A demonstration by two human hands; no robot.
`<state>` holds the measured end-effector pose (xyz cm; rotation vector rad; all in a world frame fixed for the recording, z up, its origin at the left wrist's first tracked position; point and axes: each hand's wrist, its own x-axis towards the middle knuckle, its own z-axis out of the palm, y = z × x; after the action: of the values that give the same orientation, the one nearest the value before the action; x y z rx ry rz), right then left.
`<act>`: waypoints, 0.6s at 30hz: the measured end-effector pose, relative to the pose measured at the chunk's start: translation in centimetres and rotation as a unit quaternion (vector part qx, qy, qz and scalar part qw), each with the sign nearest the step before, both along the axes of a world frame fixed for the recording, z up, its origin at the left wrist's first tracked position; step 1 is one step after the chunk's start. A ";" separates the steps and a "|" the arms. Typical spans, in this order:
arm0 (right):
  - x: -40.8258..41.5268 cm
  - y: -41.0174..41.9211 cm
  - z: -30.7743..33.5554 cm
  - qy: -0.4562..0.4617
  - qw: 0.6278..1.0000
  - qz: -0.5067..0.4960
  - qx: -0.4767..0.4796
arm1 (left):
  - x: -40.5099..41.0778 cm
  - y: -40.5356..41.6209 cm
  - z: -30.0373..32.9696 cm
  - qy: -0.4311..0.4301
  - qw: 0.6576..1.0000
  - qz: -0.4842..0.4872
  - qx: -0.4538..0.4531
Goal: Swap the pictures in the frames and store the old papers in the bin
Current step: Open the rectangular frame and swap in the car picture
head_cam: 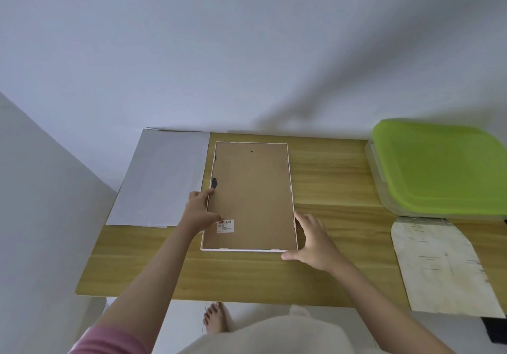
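I have the picture frame (251,196) lying face down in the middle of the wooden table (329,172), its brown backing board up and its long axis running from me toward the wall, twelve to six o'clock. My left hand (199,212) rests on the frame's left edge at about eight o'clock, fingers loosely spread over the white rim and the corner of the board, just beside the barcode sticker (225,226); it presses rather than grips. My right hand (312,240) sits at the near right corner, around five o'clock, fingers open and curved against the rim, thumb along the bottom edge, holding nothing closed. Small tabs show along both long sides of the board, and I judge those are what I must bend back next, so the hands being on opposite long edges suits me: each one has its own row of tabs just ahead of its fingertips. The dark mark near nine o'clock on the left edge lies closest to my left fingers. A blank white sheet (162,178) lies at ten o'clock, just beside the frame. The bin with the green lid (439,164) stands at two o'clock, well apart and shut, and a printed paper (441,266) lies at four o'clock, nearer my right hand.
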<state>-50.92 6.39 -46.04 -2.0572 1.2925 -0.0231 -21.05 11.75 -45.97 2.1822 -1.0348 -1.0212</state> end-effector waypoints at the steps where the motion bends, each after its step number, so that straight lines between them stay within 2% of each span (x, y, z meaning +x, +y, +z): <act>1: 0.1 0.1 0.0 0.010 1.000 0.004 -0.007 | 0.1 -0.1 0.0 0.000 1.000 0.000 0.000; 6: 1.8 -0.2 0.2 0.011 0.999 -0.024 -0.027 | 1.2 -1.2 0.4 -0.004 1.000 0.003 0.016; 11: 2.7 -0.7 0.2 -0.012 0.999 -0.043 0.004 | 2.1 -2.4 0.3 0.017 0.999 0.016 0.026; 18: 3.2 -0.9 0.1 -0.048 0.996 -0.063 0.041 | 2.7 -3.6 0.2 0.000 0.999 0.021 0.041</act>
<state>-47.75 5.53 -45.93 -1.8811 1.3393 -0.1233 -18.35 8.11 -45.79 2.2598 -0.9593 -1.0631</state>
